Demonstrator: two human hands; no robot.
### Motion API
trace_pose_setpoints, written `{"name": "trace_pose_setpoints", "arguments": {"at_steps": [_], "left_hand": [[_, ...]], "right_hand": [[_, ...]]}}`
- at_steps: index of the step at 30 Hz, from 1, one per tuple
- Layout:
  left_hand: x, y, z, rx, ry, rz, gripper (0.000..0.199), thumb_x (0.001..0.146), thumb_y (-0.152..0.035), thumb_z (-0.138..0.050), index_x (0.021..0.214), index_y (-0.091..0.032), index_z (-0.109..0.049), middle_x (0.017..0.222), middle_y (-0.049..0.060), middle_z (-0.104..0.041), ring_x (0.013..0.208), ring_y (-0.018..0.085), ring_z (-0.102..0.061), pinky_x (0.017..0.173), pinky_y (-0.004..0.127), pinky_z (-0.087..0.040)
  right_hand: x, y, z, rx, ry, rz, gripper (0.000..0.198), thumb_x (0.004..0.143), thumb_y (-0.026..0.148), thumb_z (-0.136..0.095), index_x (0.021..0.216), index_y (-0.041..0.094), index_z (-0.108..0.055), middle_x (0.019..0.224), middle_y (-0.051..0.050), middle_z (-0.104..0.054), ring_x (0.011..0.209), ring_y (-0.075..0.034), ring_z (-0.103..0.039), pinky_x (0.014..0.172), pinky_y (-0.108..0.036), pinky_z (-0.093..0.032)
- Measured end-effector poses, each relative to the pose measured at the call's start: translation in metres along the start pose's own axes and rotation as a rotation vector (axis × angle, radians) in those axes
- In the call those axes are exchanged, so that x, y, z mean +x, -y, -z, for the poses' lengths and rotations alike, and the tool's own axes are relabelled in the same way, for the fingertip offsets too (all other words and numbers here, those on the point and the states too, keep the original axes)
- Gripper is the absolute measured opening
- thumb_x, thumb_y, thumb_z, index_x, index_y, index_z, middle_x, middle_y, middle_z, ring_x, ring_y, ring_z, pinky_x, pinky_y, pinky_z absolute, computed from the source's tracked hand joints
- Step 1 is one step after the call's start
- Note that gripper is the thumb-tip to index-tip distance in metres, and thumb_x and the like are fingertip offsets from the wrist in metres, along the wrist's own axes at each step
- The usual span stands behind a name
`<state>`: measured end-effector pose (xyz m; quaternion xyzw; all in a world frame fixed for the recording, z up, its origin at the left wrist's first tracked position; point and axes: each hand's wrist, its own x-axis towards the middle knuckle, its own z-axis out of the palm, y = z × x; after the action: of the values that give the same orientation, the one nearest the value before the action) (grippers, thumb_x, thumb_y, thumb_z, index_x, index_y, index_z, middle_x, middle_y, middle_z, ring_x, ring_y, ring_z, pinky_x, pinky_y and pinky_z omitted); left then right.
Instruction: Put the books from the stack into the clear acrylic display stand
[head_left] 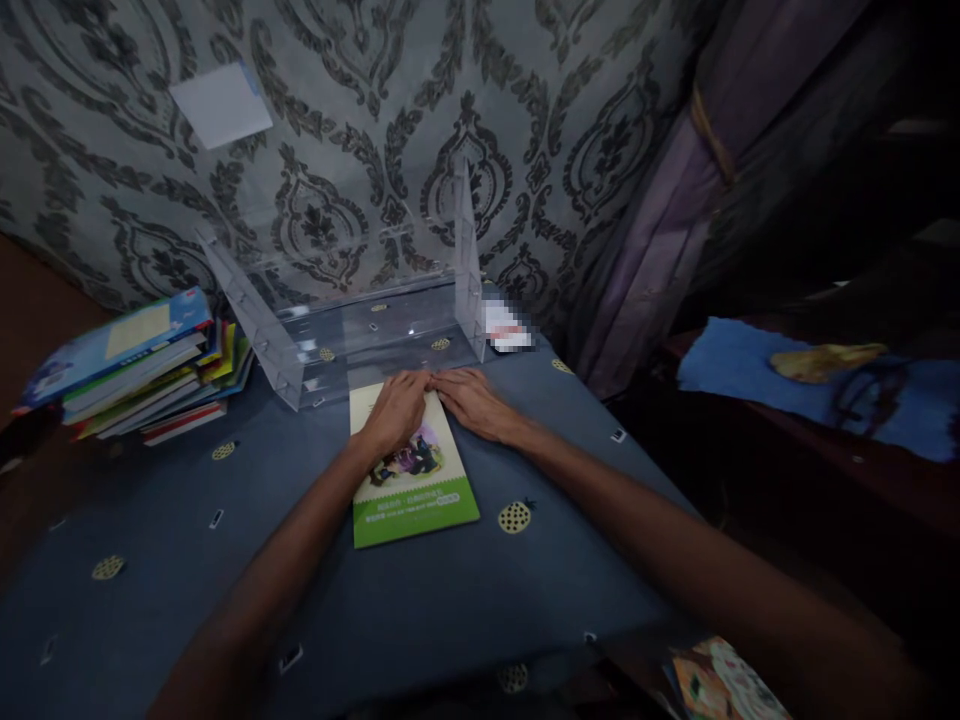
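Observation:
A thin book (416, 500) with a cream and green cover lies flat on the cloth-covered table, its printed text upside down to me. My left hand (401, 408) rests over the far part of the cover, its fingers curled toward the far edge. At the far right corner, my right hand (474, 402) holds the edge of the book, and the two hands meet there. The fingertips are partly hidden. Just beyond the hands stands a clear plastic rack (469, 270) with upright side panels.
A stack of books (161, 365) sits at the left. Behind the rack's right panel is a blurred-out white item (508, 325). A curtain (652, 230) hangs at the right, near a blue cloth (750, 370). Patterned wallpaper (322, 130) rises behind the table (247, 540).

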<state>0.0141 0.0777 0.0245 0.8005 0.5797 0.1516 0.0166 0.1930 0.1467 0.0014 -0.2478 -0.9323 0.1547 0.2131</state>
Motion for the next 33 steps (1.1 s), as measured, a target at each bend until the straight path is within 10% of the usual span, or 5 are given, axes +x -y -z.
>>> {"name": "trace_pose_setpoints", "arguments": {"at_steps": [12,33], "left_hand": [[-0.003,0.006,0.000,-0.083,-0.034,-0.023,0.037,0.085,0.000,-0.034,0.108,-0.020,-0.056,0.119,0.009,-0.068,0.115,0.021,-0.059,0.101,0.036,-0.043],[-0.003,0.012,-0.007,-0.039,-0.038,-0.097,0.039,0.095,-0.010,-0.041,0.127,-0.011,-0.064,0.136,0.014,-0.065,0.127,0.025,-0.059,0.112,0.044,-0.043]], "right_hand": [[-0.012,0.007,-0.001,-0.036,0.036,0.019,0.040,0.103,0.021,-0.041,0.136,0.021,-0.063,0.139,-0.011,-0.065,0.132,-0.025,-0.055,0.112,-0.046,-0.039],[-0.149,0.082,0.012,0.075,0.066,0.174,0.043,0.102,0.017,-0.038,0.139,0.021,-0.060,0.141,-0.009,-0.064,0.141,-0.024,-0.049,0.117,-0.055,-0.039]]}}
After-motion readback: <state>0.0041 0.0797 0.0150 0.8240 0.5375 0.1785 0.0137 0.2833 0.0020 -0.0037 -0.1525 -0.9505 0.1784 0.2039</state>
